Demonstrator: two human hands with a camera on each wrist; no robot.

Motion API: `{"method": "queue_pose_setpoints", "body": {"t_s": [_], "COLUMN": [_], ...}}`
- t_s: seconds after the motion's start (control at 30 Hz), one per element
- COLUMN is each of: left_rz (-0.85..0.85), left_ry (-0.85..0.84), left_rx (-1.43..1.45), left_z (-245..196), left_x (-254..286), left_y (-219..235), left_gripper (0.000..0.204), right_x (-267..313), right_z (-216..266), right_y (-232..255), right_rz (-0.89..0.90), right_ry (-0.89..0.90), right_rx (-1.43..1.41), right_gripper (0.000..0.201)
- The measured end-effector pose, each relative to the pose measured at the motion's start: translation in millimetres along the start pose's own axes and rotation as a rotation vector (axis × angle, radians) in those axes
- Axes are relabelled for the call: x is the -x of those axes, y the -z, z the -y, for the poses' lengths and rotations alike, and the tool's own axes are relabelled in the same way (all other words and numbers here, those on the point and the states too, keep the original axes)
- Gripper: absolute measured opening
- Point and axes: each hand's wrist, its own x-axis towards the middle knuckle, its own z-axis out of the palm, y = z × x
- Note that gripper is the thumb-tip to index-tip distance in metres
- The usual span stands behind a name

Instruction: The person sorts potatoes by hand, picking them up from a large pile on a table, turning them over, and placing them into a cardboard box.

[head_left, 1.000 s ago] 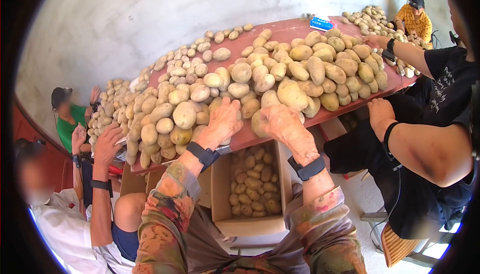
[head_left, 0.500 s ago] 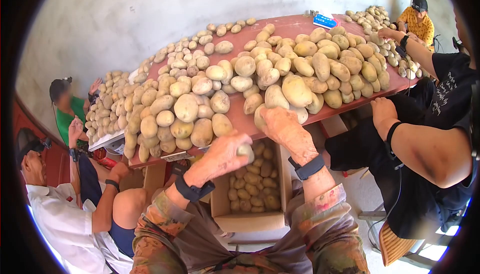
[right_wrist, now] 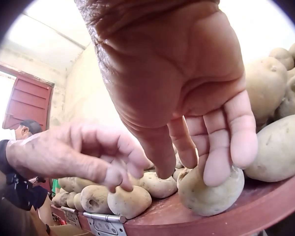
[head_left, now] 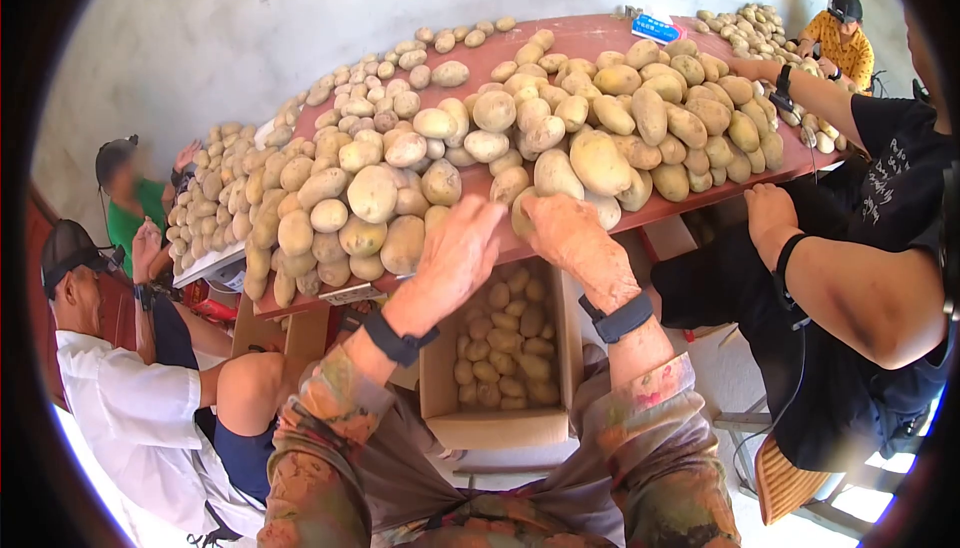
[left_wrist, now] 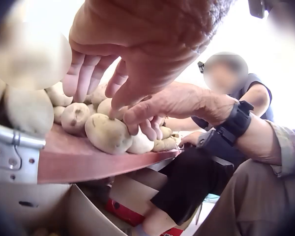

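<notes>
Potatoes lie heaped along the red table (head_left: pixel 500 45). My left hand (head_left: pixel 458 256) reaches over the table's front edge, its fingers loosely extended and holding nothing. Beside it, my right hand (head_left: pixel 572 240) rests its fingers on a potato (right_wrist: pixel 211 192) at the edge. That potato (head_left: pixel 522 216) shows only partly in the head view, under the hand. The right wrist view has the right thumb off to one side of it. Below the hands, between my knees, stands an open cardboard box (head_left: pixel 500 432) with many potatoes (head_left: pixel 505 340) inside.
A metal hinge (right_wrist: pixel 105 221) sits at the table edge. A person in black (head_left: pixel 880 178) sits close on the right, one in a white shirt (head_left: pixel 140 378) on the left. Others are at both far ends. A blue tissue pack (head_left: pixel 655 28) lies at the back.
My left hand took a potato from the table edge, carried it down over the box, and is now back at the edge without it. My right hand has stayed at its potato.
</notes>
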Motion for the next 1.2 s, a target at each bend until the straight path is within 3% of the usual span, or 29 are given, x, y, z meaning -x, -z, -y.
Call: {"method": "queue_pose_setpoints", "body": {"t_s": [0.03, 0.27, 0.37, 0.5, 0.63, 0.73, 0.97, 1.07, 1.13, 1.2], "left_rz": [-0.041, 0.207, 0.352, 0.392, 0.408, 0.397, 0.183, 0.239, 0.257, 0.347], "left_ry": [-0.041, 0.009, 0.127, 0.135, 0.203, 0.262, 0.064, 0.053, -0.042, 0.082], "left_rx": [-0.03, -0.16, -0.107, -0.101, -0.095, -0.22, -0.344, -0.296, -0.324, -0.294], "left_z": [2.5, 34.9, 32.7, 44.4, 42.5, 29.3, 42.2, 50.7, 41.1, 29.8], "left_x": [-8.7, -48.4, -61.6, -73.8, -76.2, -78.5, -68.8, -73.5, -79.4, -82.4], "left_y": [-1.0, -28.9, -29.8, -39.0, -37.7, -32.5, -38.7, -39.7, -28.0, -25.7], "left_gripper": [0.047, 0.068, 0.06, 0.054, 0.062, 0.052, 0.031, 0.029, 0.03, 0.029], "right_x": [1.0, 1.4, 2.0, 0.5, 1.2, 0.5, -2.5, -5.1, -1.5, -2.4], "right_z": [0.5, -8.3, -7.6, -6.6, -6.7, -8.1, -10.2, -8.9, -8.1, -6.9], "right_y": [2.6, -5.5, -2.4, 2.8, 1.1, -1.2, -5.8, -7.2, -4.0, -0.9], "right_rz": [0.015, -0.06, -0.037, 0.006, 0.015, 0.011, -0.001, 0.009, 0.006, 0.031], "right_ry": [-0.002, 0.082, 0.081, 0.071, 0.084, 0.074, 0.081, 0.051, 0.062, 0.051], "right_rx": [0.0, -0.047, -0.059, -0.056, -0.07, -0.068, -0.082, -0.053, -0.077, -0.07], "right_gripper": [0.016, 0.017, 0.017, 0.018, 0.019, 0.02, 0.019, 0.021, 0.024, 0.025]}}
